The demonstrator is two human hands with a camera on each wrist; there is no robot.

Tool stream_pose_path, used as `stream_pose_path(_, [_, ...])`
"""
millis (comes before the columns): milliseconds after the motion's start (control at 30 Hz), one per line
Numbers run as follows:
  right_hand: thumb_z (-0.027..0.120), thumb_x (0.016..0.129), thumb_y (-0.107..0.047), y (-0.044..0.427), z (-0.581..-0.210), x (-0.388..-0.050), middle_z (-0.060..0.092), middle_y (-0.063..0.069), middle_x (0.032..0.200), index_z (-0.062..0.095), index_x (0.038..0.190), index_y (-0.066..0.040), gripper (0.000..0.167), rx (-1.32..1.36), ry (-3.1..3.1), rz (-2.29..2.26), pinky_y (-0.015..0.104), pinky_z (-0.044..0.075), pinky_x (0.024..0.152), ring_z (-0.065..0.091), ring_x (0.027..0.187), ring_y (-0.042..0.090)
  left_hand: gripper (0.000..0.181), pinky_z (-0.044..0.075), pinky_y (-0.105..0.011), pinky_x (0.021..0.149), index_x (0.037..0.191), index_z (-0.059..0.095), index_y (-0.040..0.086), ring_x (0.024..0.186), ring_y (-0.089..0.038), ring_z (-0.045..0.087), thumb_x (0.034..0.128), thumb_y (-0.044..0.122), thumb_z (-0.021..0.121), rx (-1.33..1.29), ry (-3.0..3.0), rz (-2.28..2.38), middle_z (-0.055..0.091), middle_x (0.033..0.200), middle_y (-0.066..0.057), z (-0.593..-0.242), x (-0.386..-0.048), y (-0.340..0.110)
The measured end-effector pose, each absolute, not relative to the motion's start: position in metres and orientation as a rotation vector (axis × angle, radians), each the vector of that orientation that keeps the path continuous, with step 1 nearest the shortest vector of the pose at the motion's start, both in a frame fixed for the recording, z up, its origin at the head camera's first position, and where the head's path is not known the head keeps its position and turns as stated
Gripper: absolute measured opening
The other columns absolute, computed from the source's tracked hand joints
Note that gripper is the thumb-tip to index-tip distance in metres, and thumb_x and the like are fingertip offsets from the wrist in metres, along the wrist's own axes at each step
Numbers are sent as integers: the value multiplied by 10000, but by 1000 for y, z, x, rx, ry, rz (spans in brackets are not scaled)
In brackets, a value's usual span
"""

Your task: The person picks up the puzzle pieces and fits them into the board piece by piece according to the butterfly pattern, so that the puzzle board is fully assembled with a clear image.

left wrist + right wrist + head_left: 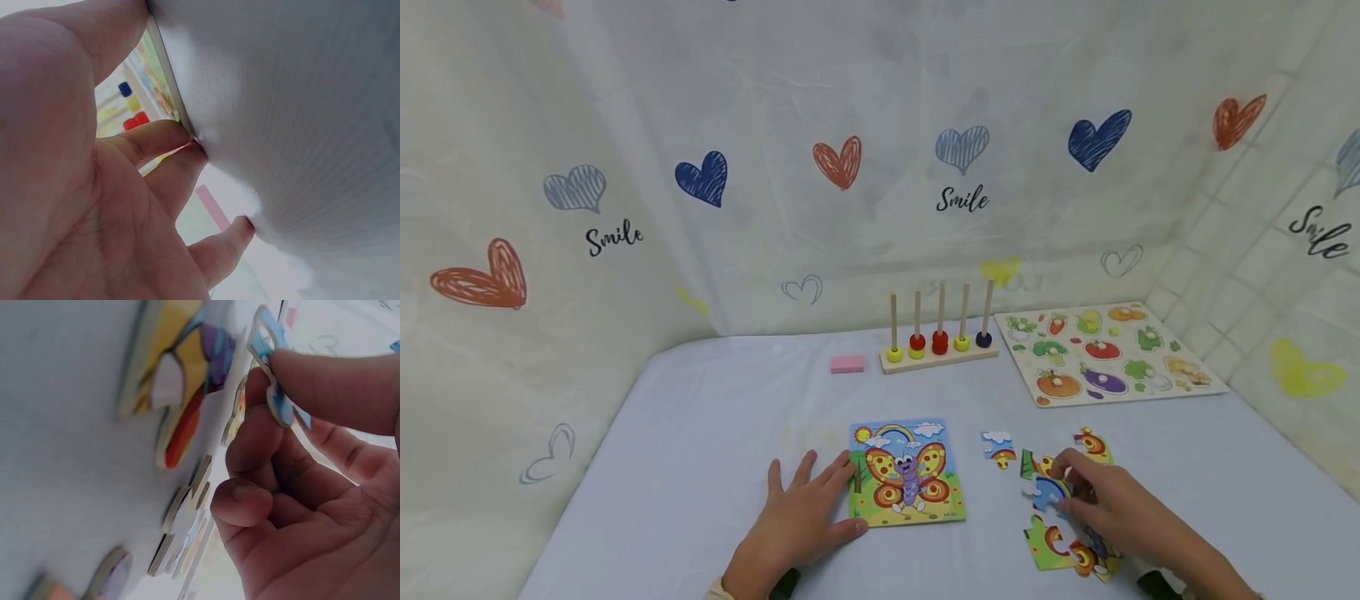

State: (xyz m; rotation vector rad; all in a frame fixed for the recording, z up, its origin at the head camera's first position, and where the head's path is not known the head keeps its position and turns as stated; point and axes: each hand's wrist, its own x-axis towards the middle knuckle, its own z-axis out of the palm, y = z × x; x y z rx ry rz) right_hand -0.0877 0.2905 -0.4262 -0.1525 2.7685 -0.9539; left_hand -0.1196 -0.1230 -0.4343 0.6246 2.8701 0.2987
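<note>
In the head view my left hand (801, 512) lies with spread fingers at the left edge of a square butterfly puzzle board (910, 472), thumb at its lower corner. The left wrist view shows fingertips touching the board's edge and the white tabletop. Over on the right, my right hand (1108, 504) pinches a blue puzzle piece (281, 403) with a rainbow on it, between thumb and finger. It is held above a loose group of puzzle pieces (1047, 542), partly hidden under the hand. A single cloud-and-mushroom piece (998, 446) lies between board and group.
A bead counting rack (940, 354) with upright pegs stands at the back of the table, a pink block (847, 364) to its left. At the back right lies a vegetable peg board (1105, 354). A printed cloth (880, 167) hangs behind and at the sides.
</note>
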Motion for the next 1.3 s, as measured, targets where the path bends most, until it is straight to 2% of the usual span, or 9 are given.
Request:
stream_pose_path(300, [773, 982, -97, 291, -423, -89, 600, -46, 849, 635, 1176, -124, 239, -356, 2812, -1069, 269, 469, 621, 535, 726, 81, 817, 87, -864, 1126, 1590, 526, 191, 1544, -473, 316, 943, 652, 720, 618, 2863, 311, 433, 1685, 11, -434, -120, -124])
stream_pose_path(533, [765, 985, -70, 284, -422, -95, 636, -42, 893, 665, 1192, -115, 235, -368, 2809, -1101, 270, 503, 638, 569, 749, 89, 829, 100, -864, 1126, 1598, 515, 198, 1544, -469, 317, 943, 667, 709, 620, 2861, 286, 425, 1690, 17, -434, -122, -123])
stream_pose_path(867, [756, 999, -78, 271, -419, -106, 628, -23, 881, 682, 1192, -107, 209, -338, 2787, -1152, 276, 481, 589, 557, 713, 108, 837, 104, -858, 1132, 1600, 517, 214, 1553, -468, 298, 931, 674, 721, 583, 2847, 296, 414, 1697, 26, -436, -122, -124])
stream_pose_path(1100, [754, 1004, -94, 260, -418, -114, 678, -10, 887, 696, 1182, -60, 190, -355, 2757, -1217, 304, 528, 542, 580, 614, 136, 838, 80, -861, 1132, 1604, 512, 218, 1558, -461, 290, 931, 672, 722, 560, 2852, 297, 411, 1698, 27, -434, -121, -125])
stream_pose_path(1300, [765, 1003, -112, 251, -415, -121, 690, -14, 919, 712, 1182, -44, 198, -335, 2749, -1237, 294, 529, 558, 593, 663, 138, 822, 96, -858, 1133, 1603, 508, 227, 1563, -455, 287, 936, 652, 730, 569, 2853, 335, 414, 1696, 34, -436, -121, -124])
